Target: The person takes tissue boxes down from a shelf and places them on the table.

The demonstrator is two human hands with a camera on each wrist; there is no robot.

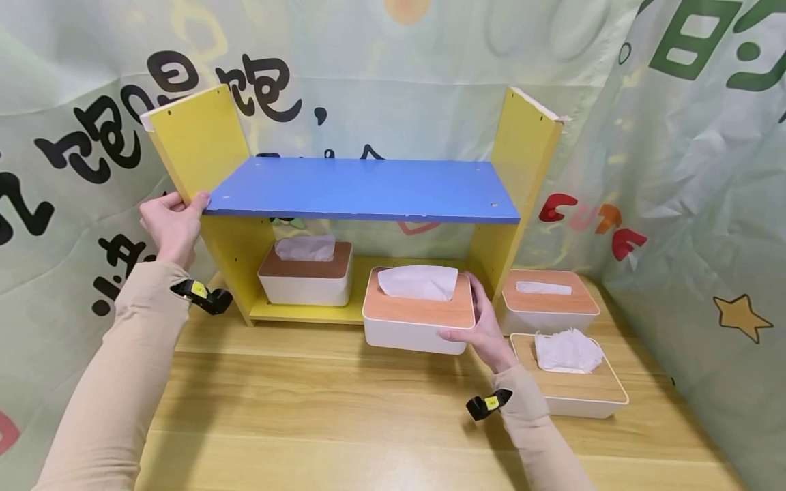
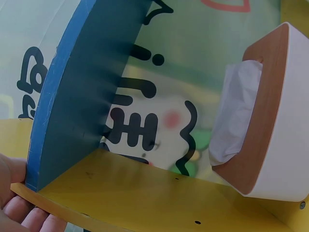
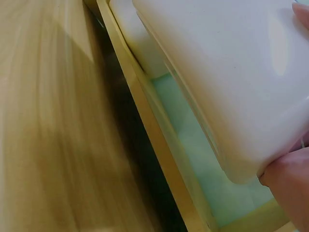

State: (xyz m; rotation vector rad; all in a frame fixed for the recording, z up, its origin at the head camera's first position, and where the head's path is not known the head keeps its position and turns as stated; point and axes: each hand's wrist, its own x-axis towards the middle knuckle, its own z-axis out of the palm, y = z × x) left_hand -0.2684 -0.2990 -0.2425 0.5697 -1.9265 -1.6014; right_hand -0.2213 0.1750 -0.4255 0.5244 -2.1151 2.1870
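My right hand [image 1: 482, 327] grips a white tissue box [image 1: 417, 334] with a wood-look lid by its right end, thumb in front. A tissue sticks up from the lid slot. The box is at the front of the lower opening of a yellow and blue shelf [image 1: 362, 187], and the right wrist view shows its white underside [image 3: 231, 82]. My left hand [image 1: 174, 225] grips the shelf's left yellow side, thumb at the blue board's front corner and fingers round the outer side. A second tissue box [image 1: 307, 290] sits inside on the lower board at the left.
Right of the shelf, two more tissue boxes stand on the wooden table [image 1: 295, 423]: one farther back [image 1: 549, 320], one nearer [image 1: 583, 407]. A printed cloth [image 1: 393, 48] hangs behind the shelf and along both sides.
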